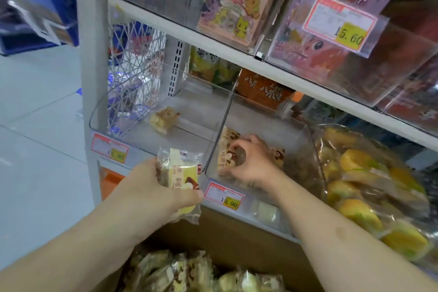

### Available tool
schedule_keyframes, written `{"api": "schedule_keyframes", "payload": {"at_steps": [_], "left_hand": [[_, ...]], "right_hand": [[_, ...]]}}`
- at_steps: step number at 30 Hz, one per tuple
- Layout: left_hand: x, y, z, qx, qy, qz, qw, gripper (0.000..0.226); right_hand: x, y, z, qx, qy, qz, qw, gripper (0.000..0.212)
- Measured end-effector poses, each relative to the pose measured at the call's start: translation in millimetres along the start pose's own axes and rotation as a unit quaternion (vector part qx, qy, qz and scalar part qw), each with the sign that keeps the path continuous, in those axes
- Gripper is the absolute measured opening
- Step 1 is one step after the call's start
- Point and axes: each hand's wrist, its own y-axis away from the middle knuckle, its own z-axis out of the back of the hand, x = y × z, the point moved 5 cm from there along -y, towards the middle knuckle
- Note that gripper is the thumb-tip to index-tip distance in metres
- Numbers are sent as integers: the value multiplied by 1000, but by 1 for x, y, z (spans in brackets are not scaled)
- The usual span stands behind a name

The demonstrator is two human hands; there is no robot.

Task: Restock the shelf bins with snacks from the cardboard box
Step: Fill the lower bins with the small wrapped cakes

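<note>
Clear-wrapped snack packs [182, 180] fill the left hand's [151, 187] grip; the right hand [251, 161] clutches packets [231, 149].

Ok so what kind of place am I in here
Most likely a shop's snack aisle. Clear shelf bins carry price tags, wrapped snacks fill one bin, and the left hand holds a snack packet above a cardboard box of more.

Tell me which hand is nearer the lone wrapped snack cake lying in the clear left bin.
Left. The left hand holds a yellow packet just outside that bin's front; the wrapped snack cake lies behind it. The right hand is inside the neighbouring bin.
</note>
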Motion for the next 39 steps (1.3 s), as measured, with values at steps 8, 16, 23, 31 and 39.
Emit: {"api": "schedule_keyframes", "payload": {"at_steps": [8,16,23,31,39], "left_hand": [[3,-3,-6,12,-5,18,1000,52],[0,-4,-18,57,75,37,995,46],[-12,0,-24,69,164,41,983,44],[-28,11,-40,122,135,-66,981,41],[-42,-7,-25,-4,-205,-265,942,64]], "right_hand": [[2,14,0,-18,-19,-11,1000,73],[4,9,-2,31,65,-26,997,84],[34,65,50,-9,-234,76,969,55],[56,133,71,53,-243,216,944,67],[8,88,72,-108,-249,49,961,61]]}}
